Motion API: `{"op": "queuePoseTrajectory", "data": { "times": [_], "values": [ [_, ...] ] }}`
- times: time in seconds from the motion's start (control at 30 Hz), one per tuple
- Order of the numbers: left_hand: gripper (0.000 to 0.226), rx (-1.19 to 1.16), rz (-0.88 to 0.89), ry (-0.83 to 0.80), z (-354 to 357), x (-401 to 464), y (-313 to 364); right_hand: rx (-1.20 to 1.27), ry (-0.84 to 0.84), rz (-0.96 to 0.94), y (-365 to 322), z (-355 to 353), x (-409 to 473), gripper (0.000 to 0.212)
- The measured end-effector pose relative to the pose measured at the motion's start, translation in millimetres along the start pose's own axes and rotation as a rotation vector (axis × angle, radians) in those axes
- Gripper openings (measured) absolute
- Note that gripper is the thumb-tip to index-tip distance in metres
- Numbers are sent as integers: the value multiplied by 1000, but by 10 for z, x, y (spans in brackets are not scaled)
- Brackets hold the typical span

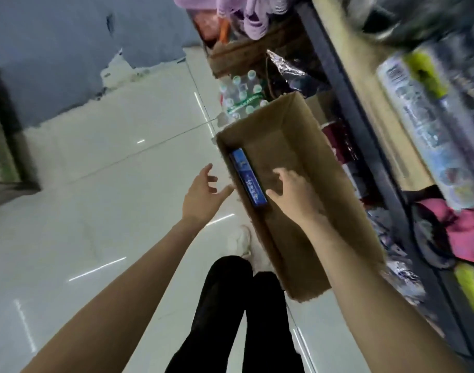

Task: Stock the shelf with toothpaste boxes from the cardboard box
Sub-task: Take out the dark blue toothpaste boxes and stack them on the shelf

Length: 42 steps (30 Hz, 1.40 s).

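A long open cardboard box (pixel 335 189) stands on the floor beside the shelf (pixel 365 103). One blue toothpaste box (pixel 248 177) lies inside it against the left wall. My right hand (pixel 292 195) reaches into the carton, fingers spread and relaxed, just right of the blue box and holding nothing. My left hand (pixel 203 195) hovers outside the carton's left wall, fingers open, its fingertips near the rim. The view is tilted and blurred on the right.
The shelf on the right carries blurred packaged goods (pixel 424 125) and pink and yellow items (pixel 464 232). A pack of water bottles (pixel 241 95) and a crate stand on the floor beyond the carton. My legs in black trousers (pixel 246 313) stand on pale floor tiles (pixel 109 197).
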State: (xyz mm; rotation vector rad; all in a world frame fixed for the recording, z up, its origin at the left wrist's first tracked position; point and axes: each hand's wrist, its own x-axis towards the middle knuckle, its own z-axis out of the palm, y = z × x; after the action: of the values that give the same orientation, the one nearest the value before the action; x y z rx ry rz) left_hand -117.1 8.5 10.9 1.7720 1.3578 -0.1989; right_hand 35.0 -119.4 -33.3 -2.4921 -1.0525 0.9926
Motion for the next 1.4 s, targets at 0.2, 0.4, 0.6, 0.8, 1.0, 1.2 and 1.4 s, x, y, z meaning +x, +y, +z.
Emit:
{"op": "queuePoseTrajectory", "data": {
  "times": [0.2,0.4,0.6,0.8,1.0,1.2,1.4],
  "values": [
    [77,-175,44,13,439,575,-318,43,-194,-12,144,999,1046,73],
    [66,-291,57,27,569,645,-417,317,-222,83,324,1417,1382,101],
    [68,-295,56,-5,545,659,-387,151,-15,292,540,1272,1397,91],
    [67,-310,42,-7,576,665,-398,315,-87,196,486,1302,1471,74],
    [65,-325,43,-2,598,684,-428,55,-105,147,453,1561,1555,112],
    [64,-331,43,-5,578,678,-440,-50,-91,122,499,1645,1561,114],
    [65,-340,51,-2,597,685,-435,-92,-54,152,473,1716,1554,111]
  ]
}}
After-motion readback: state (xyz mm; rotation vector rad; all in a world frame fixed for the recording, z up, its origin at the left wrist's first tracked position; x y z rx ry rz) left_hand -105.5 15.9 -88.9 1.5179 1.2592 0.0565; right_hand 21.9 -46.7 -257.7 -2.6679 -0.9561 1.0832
